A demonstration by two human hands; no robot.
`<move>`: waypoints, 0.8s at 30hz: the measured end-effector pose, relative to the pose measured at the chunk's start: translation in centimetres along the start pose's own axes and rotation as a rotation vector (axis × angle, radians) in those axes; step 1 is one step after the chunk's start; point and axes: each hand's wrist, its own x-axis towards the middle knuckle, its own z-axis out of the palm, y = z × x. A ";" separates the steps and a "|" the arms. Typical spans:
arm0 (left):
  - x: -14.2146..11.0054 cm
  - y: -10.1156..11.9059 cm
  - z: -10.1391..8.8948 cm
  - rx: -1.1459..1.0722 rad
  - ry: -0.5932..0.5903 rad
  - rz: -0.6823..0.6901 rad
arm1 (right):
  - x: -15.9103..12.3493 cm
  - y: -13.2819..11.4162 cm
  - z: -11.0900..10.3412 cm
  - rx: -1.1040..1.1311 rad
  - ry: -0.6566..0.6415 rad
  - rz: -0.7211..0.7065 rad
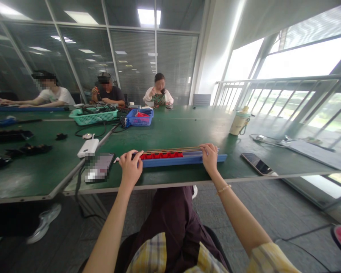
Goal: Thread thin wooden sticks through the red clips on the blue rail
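Note:
A long blue channel (170, 162) lies crosswise near the front edge of the green table. Several red pieces with dark parts (161, 155) sit in a row in its left and middle stretch. Thin tan rods (173, 149) run lengthwise along its far side. My left hand (130, 166) is closed at the left end, fingertips on the rods beside the red row. Near the right end my right hand (210, 157) pinches the rods, its thumb by the channel. The exact contact of the fingers is too small to make out.
Left of the channel are a phone (99, 167) and a white power bank (88, 148). Another phone (257, 163) and a cup (239, 123) stand right. Green (93, 118) and blue baskets (140, 120) lie farther back. Several people sit across the table.

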 end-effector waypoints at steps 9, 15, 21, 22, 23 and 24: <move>-0.1 0.0 0.0 -0.005 -0.010 -0.022 | 6.0 4.4 0.8 0.067 -0.209 0.054; 0.0 0.1 0.0 -0.009 -0.012 -0.017 | 5.8 6.6 1.8 0.066 -0.440 0.237; -0.1 -0.1 0.2 -0.009 -0.004 -0.011 | 5.8 6.9 2.5 -0.109 -0.580 0.231; -0.1 -0.1 0.3 -0.010 -0.002 -0.009 | 5.8 6.9 2.6 -0.153 -0.613 0.228; -0.1 -0.1 0.3 -0.009 -0.002 -0.008 | 5.9 7.0 2.7 -0.200 -0.643 0.222; -0.1 -0.1 0.3 -0.006 -0.002 -0.008 | 5.9 7.1 2.8 -0.246 -0.670 0.214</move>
